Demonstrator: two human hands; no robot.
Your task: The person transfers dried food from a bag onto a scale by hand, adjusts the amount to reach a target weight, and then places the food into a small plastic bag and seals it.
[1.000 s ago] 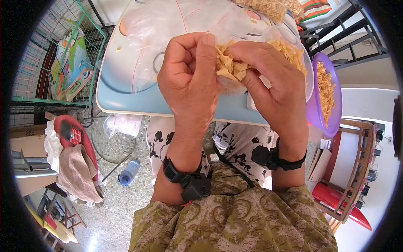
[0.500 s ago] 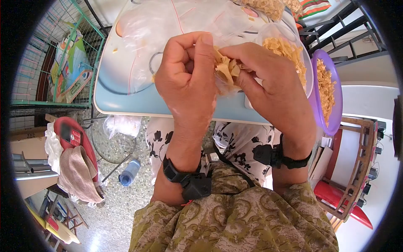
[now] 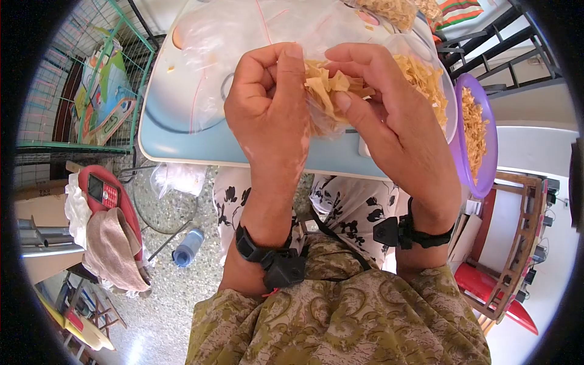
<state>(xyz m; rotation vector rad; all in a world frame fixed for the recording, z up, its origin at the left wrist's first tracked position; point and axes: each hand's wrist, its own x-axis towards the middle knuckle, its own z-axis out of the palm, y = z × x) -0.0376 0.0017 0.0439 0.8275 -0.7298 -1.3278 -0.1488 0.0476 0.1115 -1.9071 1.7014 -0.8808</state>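
Observation:
Pale yellow dried flakes [image 3: 328,88] lie between my two hands, partly inside a clear plastic bag [image 3: 325,121]. My left hand [image 3: 267,97] is closed, its thumb and fingers pinching the edge of that bag. My right hand [image 3: 395,103] is at the right side of the flakes, fingers apart, with its thumb touching them. Just beyond my right hand, more flakes fill a clear bowl [image 3: 451,106]. A purple basket [image 3: 489,140] with smaller brownish pieces sits at the table's right edge.
Flat clear plastic bags [image 3: 207,67] cover the table [image 3: 231,151]. A filled bag [image 3: 392,12] lies at the far right. On the floor are a blue bottle [image 3: 188,248] and a plastic bag [image 3: 178,179]. A red stool [image 3: 131,210] with a phone and cloth stands left.
My right hand's fingers have spread and moved slightly up and right. More of the flakes shows between my hands. My left hand has barely moved.

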